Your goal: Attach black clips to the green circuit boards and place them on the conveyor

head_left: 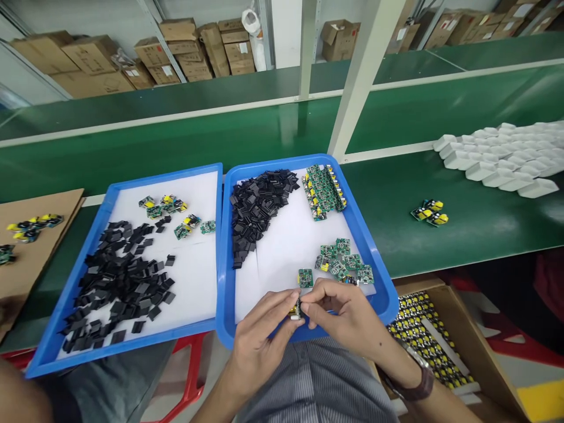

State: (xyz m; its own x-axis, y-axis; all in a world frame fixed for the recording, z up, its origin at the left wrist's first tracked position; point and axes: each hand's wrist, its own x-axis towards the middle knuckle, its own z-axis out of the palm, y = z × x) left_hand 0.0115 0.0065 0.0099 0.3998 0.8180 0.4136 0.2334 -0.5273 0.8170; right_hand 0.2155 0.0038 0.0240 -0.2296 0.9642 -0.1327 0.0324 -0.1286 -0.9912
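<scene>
We are seeing the left hand (264,330) pinching a small board (294,309) between thumb and fingers, while the right hand (341,305) is gripping its right edge with thumb and fingertips. The board is sitting over the near rim of the right tray (385,296), above the striped shirt (304,382). It is showing a yellow part on its left, a thin dark edge on its right and a white part at its near end. We are reading it as standing on edge, yellow side facing the left palm. The visible strip is running away from the wearer; the fingers are hiding the rest, so we are not confirming its long axis.

Just beyond, a lone board (305,278) is lying green side up. Loose boards (343,261) are overlapping to its right, pointing various ways. A block of boards (324,191) is filling the far right corner, and black pieces (259,205) are heaping at the far left.

The left tray (132,345) is holding more black pieces and several boards. Two boards (430,212) are resting on the green bench (396,247), with white cases (497,161) standing farther right. Below, a carton (484,352) is holding rows of yellow-topped parts.
</scene>
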